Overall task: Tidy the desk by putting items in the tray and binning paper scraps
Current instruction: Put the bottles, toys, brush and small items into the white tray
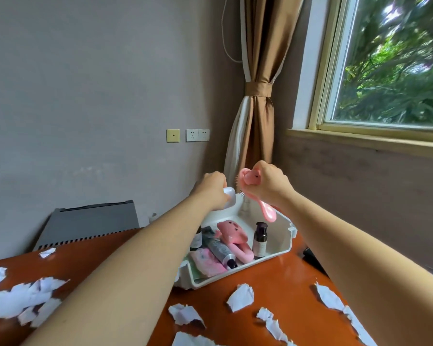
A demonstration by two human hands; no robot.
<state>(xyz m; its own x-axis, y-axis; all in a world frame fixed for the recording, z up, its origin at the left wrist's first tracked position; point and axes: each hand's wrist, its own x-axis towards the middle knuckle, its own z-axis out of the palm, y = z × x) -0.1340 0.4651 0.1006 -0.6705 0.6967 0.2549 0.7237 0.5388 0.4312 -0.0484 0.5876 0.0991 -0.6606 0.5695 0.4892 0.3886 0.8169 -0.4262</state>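
Note:
A white tray (pixel 284 229) stands on the brown desk (pixel 273 273) and holds a pink toy (pixel 231 233), a dark bottle (pixel 260 239), a grey tube (pixel 219 248) and a pink cloth (pixel 206 262). Above its far end my right hand (pixel 269 184) grips a pink hairbrush (pixel 254 188), handle pointing down. My left hand (pixel 210 189) holds a white object (pixel 230 197) over the tray's far left corner. Torn white paper scraps (pixel 240 297) lie scattered on the desk, with a bigger heap of scraps (pixel 20 298) at the left.
A grey device (pixel 90 222) stands against the wall behind the desk's left side. A tied brown curtain (pixel 258 108) hangs in the corner beside a window (pixel 390 61). Wall sockets (pixel 197 135) sit above the desk. A dark object (pixel 313 259) lies at the desk's right edge.

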